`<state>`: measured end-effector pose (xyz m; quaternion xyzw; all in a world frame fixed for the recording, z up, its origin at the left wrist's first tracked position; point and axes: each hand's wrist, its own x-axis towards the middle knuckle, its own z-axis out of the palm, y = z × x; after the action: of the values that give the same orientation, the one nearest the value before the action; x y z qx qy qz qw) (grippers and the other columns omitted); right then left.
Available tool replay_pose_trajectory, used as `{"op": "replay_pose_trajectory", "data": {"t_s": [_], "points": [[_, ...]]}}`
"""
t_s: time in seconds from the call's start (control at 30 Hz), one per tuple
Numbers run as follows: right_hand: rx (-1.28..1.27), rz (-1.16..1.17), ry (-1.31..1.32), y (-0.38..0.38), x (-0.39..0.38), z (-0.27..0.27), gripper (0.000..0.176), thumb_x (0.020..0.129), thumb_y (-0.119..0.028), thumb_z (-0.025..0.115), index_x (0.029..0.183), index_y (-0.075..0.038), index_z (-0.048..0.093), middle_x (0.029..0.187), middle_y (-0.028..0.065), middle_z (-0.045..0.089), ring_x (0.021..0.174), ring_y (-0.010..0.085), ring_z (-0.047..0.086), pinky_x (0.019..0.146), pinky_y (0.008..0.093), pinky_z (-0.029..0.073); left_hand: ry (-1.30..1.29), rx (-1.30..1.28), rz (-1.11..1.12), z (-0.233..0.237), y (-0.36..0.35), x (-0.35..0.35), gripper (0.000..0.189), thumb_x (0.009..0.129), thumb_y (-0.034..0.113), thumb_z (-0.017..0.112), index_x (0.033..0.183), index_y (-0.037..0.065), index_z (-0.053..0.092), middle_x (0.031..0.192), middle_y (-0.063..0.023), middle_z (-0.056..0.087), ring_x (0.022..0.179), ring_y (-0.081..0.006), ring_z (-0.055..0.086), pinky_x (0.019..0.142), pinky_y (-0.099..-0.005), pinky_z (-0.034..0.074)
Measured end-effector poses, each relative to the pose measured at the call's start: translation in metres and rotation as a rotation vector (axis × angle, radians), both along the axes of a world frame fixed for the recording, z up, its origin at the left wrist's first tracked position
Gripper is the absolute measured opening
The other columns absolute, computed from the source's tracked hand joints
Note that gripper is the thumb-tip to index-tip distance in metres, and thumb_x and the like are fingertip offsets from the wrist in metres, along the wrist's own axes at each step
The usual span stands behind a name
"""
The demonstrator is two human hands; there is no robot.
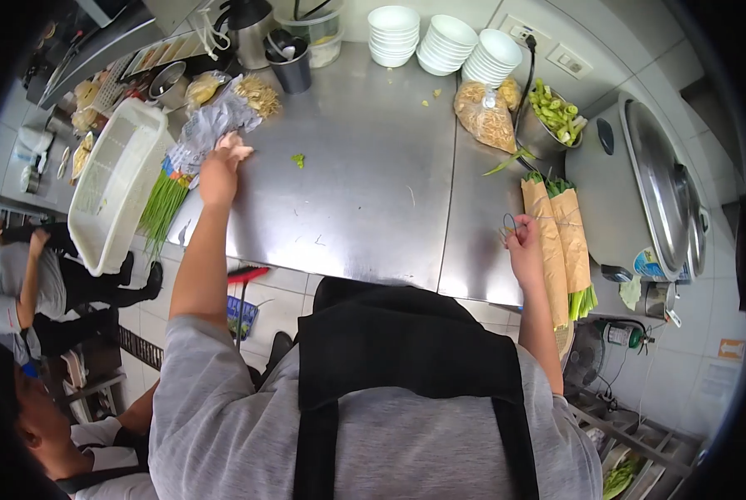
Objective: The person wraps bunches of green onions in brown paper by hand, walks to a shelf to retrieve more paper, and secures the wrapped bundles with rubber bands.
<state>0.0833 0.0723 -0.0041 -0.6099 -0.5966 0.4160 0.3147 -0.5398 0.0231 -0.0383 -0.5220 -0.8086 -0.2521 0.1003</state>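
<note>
My left hand [217, 177] reaches to the left side of the steel counter, its fingers closed on a pale pink crumpled cloth [238, 148]. Right beside it lie a clear plastic bag [198, 133] and a bundle of thin green chives [165, 204]. My right hand [523, 239] is over the right part of the counter, thumb and fingers pinched on thin looped ties [508, 223]. Close to its right are two brown-paper-wrapped bundles of green vegetables [545, 250] [570, 242], lying side by side with green ends showing.
A white plastic basket [85, 212] stands at the left edge. White bowl stacks [393, 37], a bag of dry brown strips [483, 117] and a metal pot of cut greens [556, 117] line the back. A large lidded pot [619, 183] stands right. Other people [27, 283] are at left.
</note>
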Motion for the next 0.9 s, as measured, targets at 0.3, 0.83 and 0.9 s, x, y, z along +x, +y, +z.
{"op": "replay_pose_trajectory", "data": {"t_s": [0.3, 0.83, 0.9], "points": [[0.455, 0.187, -0.957, -0.036, 0.002, 0.018, 0.058, 0.082, -0.015, 0.076, 0.134, -0.008, 0.052, 0.134, 0.0210, 0.054, 0.118, 0.0390, 0.055, 0.094, 0.0437, 0.049, -1.085, 0.467, -0.243, 0.134, 0.033, 0.126, 0.031, 0.104, 0.037, 0.056, 0.107, 0.007, 0.063, 0.094, 0.0024, 0.061, 0.084, -0.0065, 0.052, 0.076, -0.0246, 0.045], [-0.090, -0.229, 1.089, -0.038, -0.034, 0.121, 0.045, 0.100, -0.012, 0.050, 0.144, -0.006, 0.044, 0.134, 0.0096, 0.058, 0.121, 0.0219, 0.059, 0.104, 0.0381, 0.049, -0.295, -0.018, -0.957, 0.015, 0.174, 0.455, 0.030, 0.090, 0.014, 0.067, 0.119, 0.006, 0.068, 0.119, -0.0162, 0.063, 0.110, -0.0337, 0.062, 0.097, -0.0415, 0.049], [-0.097, -0.221, 1.088, -0.025, -0.013, 0.108, 0.047, 0.099, -0.012, 0.050, 0.145, -0.007, 0.043, 0.135, 0.0084, 0.057, 0.123, 0.0213, 0.057, 0.105, 0.0383, 0.048, -0.279, -0.160, -0.921, 0.011, 0.196, 0.471, 0.033, 0.089, 0.014, 0.069, 0.122, 0.008, 0.066, 0.128, -0.0165, 0.058, 0.118, -0.0341, 0.058, 0.100, -0.0426, 0.048]]}}
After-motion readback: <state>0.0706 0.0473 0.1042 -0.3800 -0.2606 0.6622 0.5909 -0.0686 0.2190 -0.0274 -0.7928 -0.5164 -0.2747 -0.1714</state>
